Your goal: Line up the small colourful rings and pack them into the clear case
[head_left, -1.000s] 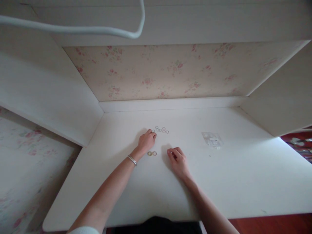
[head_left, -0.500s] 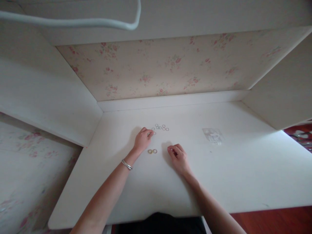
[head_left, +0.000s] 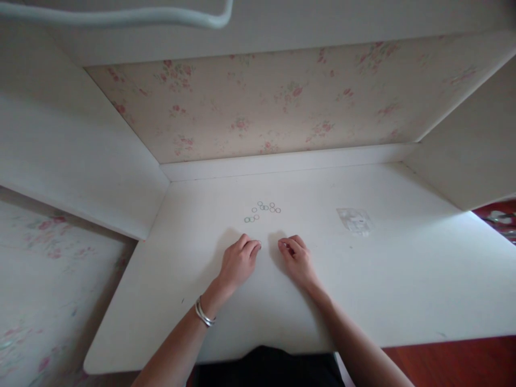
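Note:
Several thin small rings point(head_left: 264, 207) lie in a loose cluster on the white desk, some overlapping. At its lower left are a few more, one of them a greenish ring point(head_left: 247, 220). My left hand point(head_left: 239, 260), with a silver bracelet point(head_left: 203, 313) on its wrist, is closed in a pinch below the cluster. A bit of a small ring point(head_left: 260, 245) shows at its fingertips. Across a short gap, my right hand point(head_left: 297, 260) is closed too, thumb and index finger together; what it pinches, if anything, is too small to make out. The two gold-coloured rings are out of sight, apparently behind my left hand.
A small clear plastic bag point(head_left: 355, 221) lies on the desk point(head_left: 403, 279) to the right. White side panels and a floral-papered wall point(head_left: 282, 107) enclose the back. A white cable or tube point(head_left: 121, 16) crosses the top left.
My left hand has drawn back from the ring cluster toward me, stopping beside my right hand and covering the place of the gold-coloured rings. My right hand has stayed nearly still.

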`<action>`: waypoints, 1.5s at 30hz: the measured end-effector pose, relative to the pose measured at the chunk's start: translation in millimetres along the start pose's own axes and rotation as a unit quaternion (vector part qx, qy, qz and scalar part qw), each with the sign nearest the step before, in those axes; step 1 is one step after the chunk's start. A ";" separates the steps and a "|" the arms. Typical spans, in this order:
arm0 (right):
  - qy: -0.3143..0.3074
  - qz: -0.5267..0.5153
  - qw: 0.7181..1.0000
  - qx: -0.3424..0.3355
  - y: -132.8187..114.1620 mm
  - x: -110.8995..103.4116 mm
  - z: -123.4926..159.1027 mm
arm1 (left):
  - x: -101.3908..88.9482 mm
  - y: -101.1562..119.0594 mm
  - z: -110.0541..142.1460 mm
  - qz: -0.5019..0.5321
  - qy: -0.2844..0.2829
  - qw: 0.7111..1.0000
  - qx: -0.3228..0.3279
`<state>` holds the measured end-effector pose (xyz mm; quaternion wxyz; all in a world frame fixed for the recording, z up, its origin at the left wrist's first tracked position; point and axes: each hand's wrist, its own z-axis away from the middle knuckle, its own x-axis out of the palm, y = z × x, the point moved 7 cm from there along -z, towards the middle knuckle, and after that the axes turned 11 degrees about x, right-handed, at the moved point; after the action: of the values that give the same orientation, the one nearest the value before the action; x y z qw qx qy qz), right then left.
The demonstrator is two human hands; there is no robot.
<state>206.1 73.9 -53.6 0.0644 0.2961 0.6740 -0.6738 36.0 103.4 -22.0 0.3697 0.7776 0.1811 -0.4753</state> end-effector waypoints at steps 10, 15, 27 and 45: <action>0.002 0.000 1.000 -0.001 -0.9 -0.2 0.7 | 13.7 1.7 6.0 -0.046 -0.015 0.998 0.028; 0.002 -0.002 1.000 0.001 -0.3 -0.1 0.4 | 8.2 3.5 8.3 -0.069 0.008 0.997 0.038; -0.053 0.066 0.996 0.001 -1.8 17.0 -14.5 | -15.8 -70.6 49.2 0.175 0.140 0.954 -0.198; -0.097 0.321 0.942 -0.020 -23.0 55.6 -73.8 | -18.1 -91.8 60.3 0.250 0.154 0.924 -0.245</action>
<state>172.5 163.0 -54.4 0.3481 0.4285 0.5469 -0.6293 -67.3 120.3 -59.8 0.6227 0.7466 0.1467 -0.1825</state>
